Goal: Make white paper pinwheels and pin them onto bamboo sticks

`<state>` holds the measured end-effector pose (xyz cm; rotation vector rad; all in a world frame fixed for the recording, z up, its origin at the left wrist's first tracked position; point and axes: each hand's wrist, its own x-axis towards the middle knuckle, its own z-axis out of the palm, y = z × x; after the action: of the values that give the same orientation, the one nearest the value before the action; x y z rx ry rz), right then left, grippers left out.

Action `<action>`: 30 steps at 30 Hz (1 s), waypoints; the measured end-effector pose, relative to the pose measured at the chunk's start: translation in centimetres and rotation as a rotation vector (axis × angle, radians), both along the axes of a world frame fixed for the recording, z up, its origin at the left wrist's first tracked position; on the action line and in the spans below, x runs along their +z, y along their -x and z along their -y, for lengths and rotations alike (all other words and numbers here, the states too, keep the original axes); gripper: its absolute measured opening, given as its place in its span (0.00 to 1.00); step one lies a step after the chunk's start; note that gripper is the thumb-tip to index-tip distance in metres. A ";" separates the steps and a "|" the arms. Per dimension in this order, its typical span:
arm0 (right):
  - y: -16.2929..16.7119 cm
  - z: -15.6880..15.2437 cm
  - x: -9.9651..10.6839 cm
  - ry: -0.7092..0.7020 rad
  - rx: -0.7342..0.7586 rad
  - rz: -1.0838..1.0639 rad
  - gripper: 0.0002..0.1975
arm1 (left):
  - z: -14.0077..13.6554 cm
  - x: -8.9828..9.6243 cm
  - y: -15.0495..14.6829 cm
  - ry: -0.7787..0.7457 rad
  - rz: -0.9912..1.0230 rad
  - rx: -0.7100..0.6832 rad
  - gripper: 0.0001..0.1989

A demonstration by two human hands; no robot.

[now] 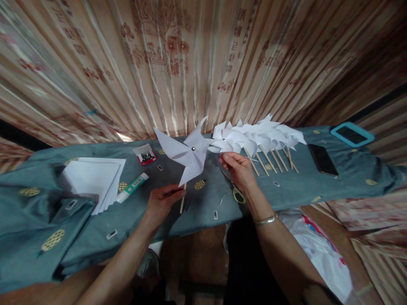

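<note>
My left hand [163,205] grips the wooden stick [182,204] of a white paper pinwheel [187,154], held upright above the table with a silver pin at its centre. To the right, my right hand [238,167] is closed, thumb and fingers pressed together close to the pinwheel's right side. Whether anything is between those fingertips is hidden. Behind it lies a row of finished-looking white pinwheels [263,135] on wooden sticks, overlapping one another. Scissors [238,195] with yellowish handles lie partly beneath my right hand and wrist.
A stack of white paper [92,178] lies at the left, with a glue stick [133,187] beside it. Behind stands a small open red box [146,155] of pins. A black phone [322,160] and a blue-framed device [352,134] are at the right. A curtain [190,63] hangs behind.
</note>
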<state>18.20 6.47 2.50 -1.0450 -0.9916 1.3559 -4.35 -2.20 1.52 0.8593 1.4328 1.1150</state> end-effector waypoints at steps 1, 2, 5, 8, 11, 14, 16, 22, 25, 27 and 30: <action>-0.2 -0.4 -0.1 -0.034 -0.051 0.008 0.13 | 0.1 0.1 0.0 0.005 0.004 -0.011 0.16; -0.3 -0.8 -0.2 -0.067 -0.083 0.012 0.15 | 0.1 0.1 -0.1 0.009 0.002 -0.024 0.15; 0.1 -1.2 -0.6 -0.111 -0.079 0.023 0.18 | 0.2 0.1 -0.2 0.014 -0.011 -0.058 0.14; 0.6 -1.1 -0.8 -0.079 -0.054 0.069 0.19 | 0.3 0.1 -0.3 0.015 -0.007 -0.063 0.14; 0.7 -0.9 -0.8 -0.046 -0.041 0.064 0.18 | 0.2 0.1 -0.2 0.009 -0.005 -0.050 0.14; 0.6 -0.7 -0.6 -0.020 -0.062 0.031 0.17 | 0.1 0.1 -0.2 0.002 -0.011 -0.030 0.13; 0.7 -0.6 -0.6 -0.006 -0.072 0.024 0.16 | 0.1 0.1 -0.1 -0.002 -0.021 -0.016 0.13; 1.0 -0.1 -0.7 0.052 -0.025 0.001 0.18 | 0.1 -0.2 0.0 -0.033 -0.053 -0.010 0.13; 1.2 0.1 -0.9 0.050 0.012 0.012 0.19 | 0.0 -0.4 0.0 -0.044 -0.075 -0.012 0.14; 1.3 0.2 -0.9 0.046 0.027 0.024 0.19 | 0.0 -0.4 0.1 -0.045 -0.080 -0.007 0.13; 1.5 0.4 -0.9 0.068 0.040 0.021 0.19 | 0.0 -0.4 0.1 -0.045 -0.074 0.001 0.13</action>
<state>16.70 6.05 1.63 -1.0973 -0.9928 1.4220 -4.46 -2.22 1.09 0.9406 1.4732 1.1300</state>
